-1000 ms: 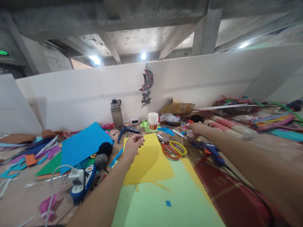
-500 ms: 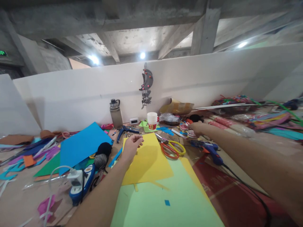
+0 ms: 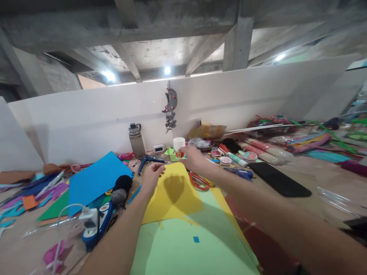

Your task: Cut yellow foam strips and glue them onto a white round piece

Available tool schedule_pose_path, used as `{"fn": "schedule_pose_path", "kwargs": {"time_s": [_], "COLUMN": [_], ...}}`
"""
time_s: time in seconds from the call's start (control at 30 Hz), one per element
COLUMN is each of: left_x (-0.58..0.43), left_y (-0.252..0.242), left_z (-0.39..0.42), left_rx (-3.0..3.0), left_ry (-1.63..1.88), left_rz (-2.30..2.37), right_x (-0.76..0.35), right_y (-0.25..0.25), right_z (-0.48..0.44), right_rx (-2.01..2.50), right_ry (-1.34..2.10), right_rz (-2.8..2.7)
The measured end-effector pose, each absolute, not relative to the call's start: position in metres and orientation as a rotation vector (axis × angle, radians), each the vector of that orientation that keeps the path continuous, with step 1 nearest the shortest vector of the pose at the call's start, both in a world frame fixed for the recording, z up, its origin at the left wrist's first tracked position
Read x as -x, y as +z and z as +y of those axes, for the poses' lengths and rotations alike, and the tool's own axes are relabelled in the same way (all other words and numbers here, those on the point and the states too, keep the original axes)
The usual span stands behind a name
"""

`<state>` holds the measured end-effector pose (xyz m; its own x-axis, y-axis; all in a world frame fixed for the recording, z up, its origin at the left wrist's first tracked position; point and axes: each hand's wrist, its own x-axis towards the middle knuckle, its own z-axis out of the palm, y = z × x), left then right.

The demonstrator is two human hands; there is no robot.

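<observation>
My left hand hovers at the left edge of a yellow sheet, fingers curled and tips together; anything between them is too small to make out. My right hand is over the sheet's far right corner, in front of a paper cup. Its fingers are drawn together, and what they hold, if anything, is hidden. Beneath the yellow sheet is a pale green sheet with a small blue paper square on it. My right forearm partly covers scissors and a blue glue gun.
On the left lie a blue sheet, dark yarn balls and a power strip. A bottle and blue glue gun-like tool stand farther back. A black phone and wrapped sticks are on the right.
My right hand has come left from the round tins on the right to the cup and yellow sheet. The left hand stays by the sheet. The view has turned slightly right.
</observation>
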<state>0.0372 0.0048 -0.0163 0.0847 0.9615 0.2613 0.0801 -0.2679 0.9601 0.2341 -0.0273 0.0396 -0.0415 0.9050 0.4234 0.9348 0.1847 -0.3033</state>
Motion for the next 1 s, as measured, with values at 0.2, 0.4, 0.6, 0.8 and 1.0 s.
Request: {"fn": "schedule_pose_path", "kwargs": {"time_s": [0.2, 0.4, 0.6, 0.8, 1.0], "left_x": [-0.028, -0.022, -0.007, 0.008, 0.009], "left_y": [-0.02, -0.022, -0.034, -0.043, -0.039], "left_z": [0.014, 0.017, 0.033, 0.044, 0.041], "left_rx": [-1.527, -1.601, -1.867, -2.337, -2.429], "left_ry": [1.355, 1.336, 1.314, 0.765, 0.627], "left_rz": [1.127, 1.276, 1.473, 2.013, 2.116], "right_x": [-0.162, -0.163, -0.167, -0.169, -0.168], "right_y": [0.013, -0.021, -0.033, -0.03, -0.028], "right_z": [-0.049, -0.05, -0.042, -0.046, -0.047], "right_rx": [1.428, 1.421, 1.526, 1.59, 1.623], "right_ry": [-0.059, 0.036, 0.126, 0.135, 0.111], "right_rz": [-1.891, -1.957, -2.161, -2.349, -2.39]}}
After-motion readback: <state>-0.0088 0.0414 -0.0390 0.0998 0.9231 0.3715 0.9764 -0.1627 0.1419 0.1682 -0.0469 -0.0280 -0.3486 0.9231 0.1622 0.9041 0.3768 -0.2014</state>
